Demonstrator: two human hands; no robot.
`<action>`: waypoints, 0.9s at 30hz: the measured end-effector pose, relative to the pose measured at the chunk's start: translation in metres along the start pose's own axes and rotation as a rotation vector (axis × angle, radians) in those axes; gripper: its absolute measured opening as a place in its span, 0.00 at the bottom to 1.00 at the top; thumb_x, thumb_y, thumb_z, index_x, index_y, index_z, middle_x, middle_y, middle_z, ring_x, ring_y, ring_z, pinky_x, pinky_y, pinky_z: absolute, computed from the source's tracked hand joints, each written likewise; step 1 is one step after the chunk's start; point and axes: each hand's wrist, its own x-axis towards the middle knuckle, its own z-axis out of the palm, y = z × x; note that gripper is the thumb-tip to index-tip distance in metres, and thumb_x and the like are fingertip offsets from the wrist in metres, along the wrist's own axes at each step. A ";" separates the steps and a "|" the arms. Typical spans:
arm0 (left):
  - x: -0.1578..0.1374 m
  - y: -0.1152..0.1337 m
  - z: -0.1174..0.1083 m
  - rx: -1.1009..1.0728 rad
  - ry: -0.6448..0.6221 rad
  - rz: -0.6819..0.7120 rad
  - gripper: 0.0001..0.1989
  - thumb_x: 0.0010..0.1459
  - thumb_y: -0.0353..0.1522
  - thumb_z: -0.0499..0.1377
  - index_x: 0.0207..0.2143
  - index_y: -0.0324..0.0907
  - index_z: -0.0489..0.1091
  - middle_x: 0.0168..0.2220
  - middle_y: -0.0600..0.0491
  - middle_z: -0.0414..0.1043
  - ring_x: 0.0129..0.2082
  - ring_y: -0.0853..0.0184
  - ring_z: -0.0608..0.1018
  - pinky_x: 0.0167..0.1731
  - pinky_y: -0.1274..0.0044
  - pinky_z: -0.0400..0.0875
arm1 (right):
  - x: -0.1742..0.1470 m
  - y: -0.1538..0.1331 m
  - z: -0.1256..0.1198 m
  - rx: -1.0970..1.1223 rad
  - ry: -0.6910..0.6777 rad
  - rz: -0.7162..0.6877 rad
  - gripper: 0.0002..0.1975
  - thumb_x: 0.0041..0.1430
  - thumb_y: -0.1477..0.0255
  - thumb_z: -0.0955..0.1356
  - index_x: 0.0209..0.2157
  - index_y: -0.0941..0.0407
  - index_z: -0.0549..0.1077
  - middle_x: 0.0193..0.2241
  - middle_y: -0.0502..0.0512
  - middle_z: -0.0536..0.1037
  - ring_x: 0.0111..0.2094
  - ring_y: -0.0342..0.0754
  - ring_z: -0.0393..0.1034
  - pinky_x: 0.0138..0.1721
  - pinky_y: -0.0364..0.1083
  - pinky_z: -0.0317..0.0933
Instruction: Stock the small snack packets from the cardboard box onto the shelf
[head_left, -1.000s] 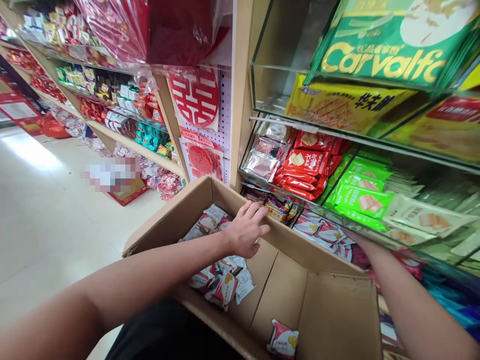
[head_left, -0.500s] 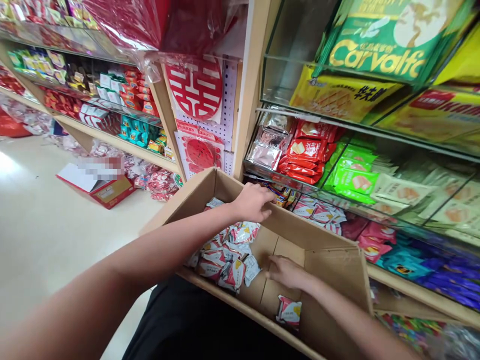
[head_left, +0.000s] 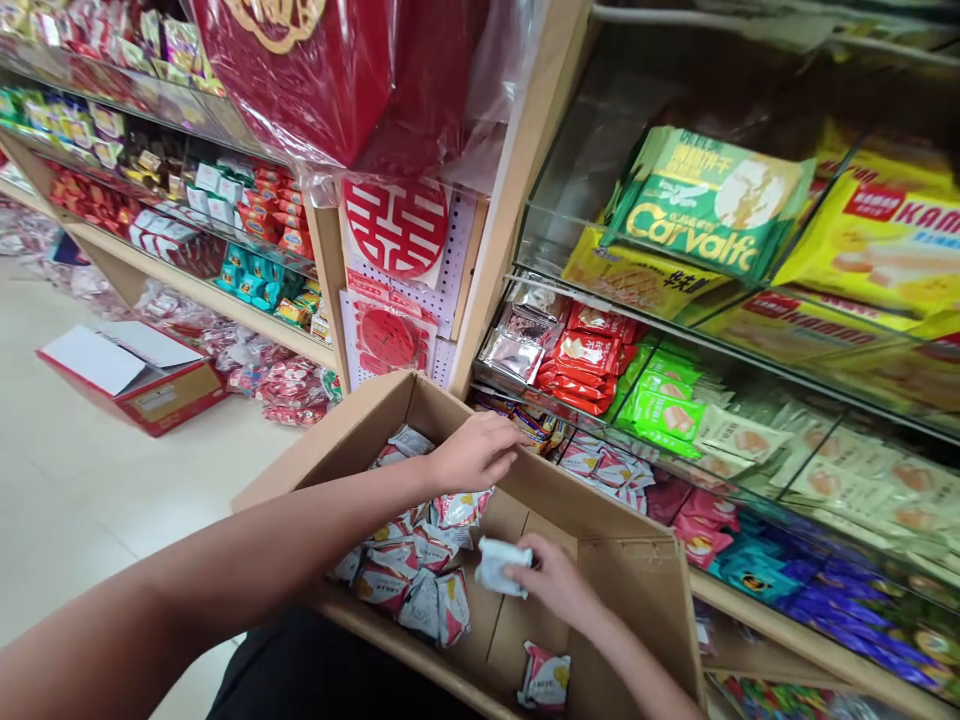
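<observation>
A cardboard box (head_left: 622, 530) rests tilted near my legs, against the shelf. Inside on the left lies a pile of small wrapped snack packets (head_left: 386, 580), white and pink with a yellow mark. My left hand (head_left: 476, 452) reaches across the pile and has its bent fingers hooked over the box's far rim. Between the thumb and fingers of my right hand (head_left: 551, 572) is a snack packet (head_left: 499, 567), its pale side showing, held above the box floor. A single loose packet (head_left: 545, 678) lies at the near right of the box.
Glass-fronted shelves (head_left: 585, 470) of sorted packets stand right behind the box. Larger Carvalfo packs (head_left: 690, 215) sit higher up. A red bag in clear plastic (head_left: 337, 80) hangs above. On the floor at left are a red and white carton (head_left: 142, 380) and bagged goods (head_left: 292, 390).
My right hand, bare half a second ago, now holds a snack packet and has lifted it slightly. My left hand stays on the far rim. The view has shifted.
</observation>
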 end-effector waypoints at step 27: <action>-0.002 0.061 0.040 -0.926 0.191 -0.606 0.18 0.54 0.48 0.50 0.30 0.40 0.58 0.23 0.59 0.56 0.23 0.75 0.60 0.23 0.82 0.58 | -0.010 -0.062 0.000 0.503 0.823 -0.162 0.20 0.55 0.53 0.60 0.25 0.57 0.61 0.20 0.48 0.65 0.21 0.41 0.58 0.21 0.40 0.54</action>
